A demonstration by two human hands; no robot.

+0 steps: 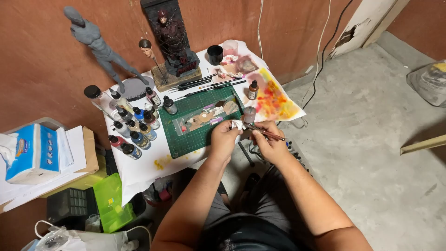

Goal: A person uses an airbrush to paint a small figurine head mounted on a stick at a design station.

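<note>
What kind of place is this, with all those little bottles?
Probably a home hobby corner for painting model figures. A grey unpainted humanoid figure stands by the brown wall, small paint dropper bottles crowd the white-covered table, and a green gridded cutting mat lies before the person's hands.

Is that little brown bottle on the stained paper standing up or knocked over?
Upright. The brown bottle stands on its base on the paint-stained paper, its dark cap on and pointing up.

Small white piece [238, 124] in left hand [224, 139]: mostly covered by fingers, too small to ID. Paintbrush [265, 132] in right hand [269, 144]: tip hidden behind white piece. Bottle [249, 114] partly behind hands. Table [139, 172] legs and front edge hidden under paper. Plastic bag [429, 81] cut off at right edge. Tissue box [32, 153] print blurred.
</note>
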